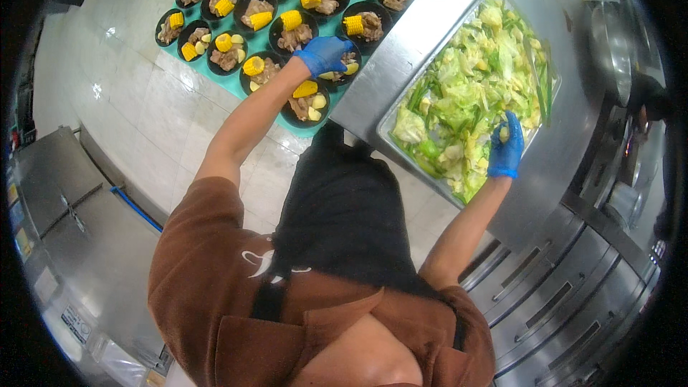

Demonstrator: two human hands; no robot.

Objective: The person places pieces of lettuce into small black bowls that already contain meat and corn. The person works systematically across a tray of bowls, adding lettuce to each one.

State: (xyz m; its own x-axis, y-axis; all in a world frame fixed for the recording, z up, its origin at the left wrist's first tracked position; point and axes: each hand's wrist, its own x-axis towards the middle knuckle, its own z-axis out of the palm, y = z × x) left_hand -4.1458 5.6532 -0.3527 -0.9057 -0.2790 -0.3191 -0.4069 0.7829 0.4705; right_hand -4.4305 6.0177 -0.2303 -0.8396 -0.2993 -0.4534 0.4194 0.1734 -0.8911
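Note:
My left hand [326,56], in a blue glove, reaches over a black bowl [356,75] of meat and pale yellow chunks. Its fingers are drawn together, and anything in them is hidden. At the right side of a metal tray [390,118] full of chopped cabbage and green stalks [473,64], my gloved right hand [507,149] curls its fingers around a pale yellow vegetable piece [504,132]. Beside my left hand stand more black bowls with meat and cut corn cobs [290,20]. Several of the nearer bowls also hold pale chunks, such as the one with a corn piece [305,89] nearest me.
The bowls stand in rows on a green surface [168,63]. A stainless steel counter [401,36] carries the tray, with metal drawers [545,294] below at the right. Metal pans [609,43] lie at the far right. A steel cabinet [86,222] stands at the left on the tiled floor [122,115].

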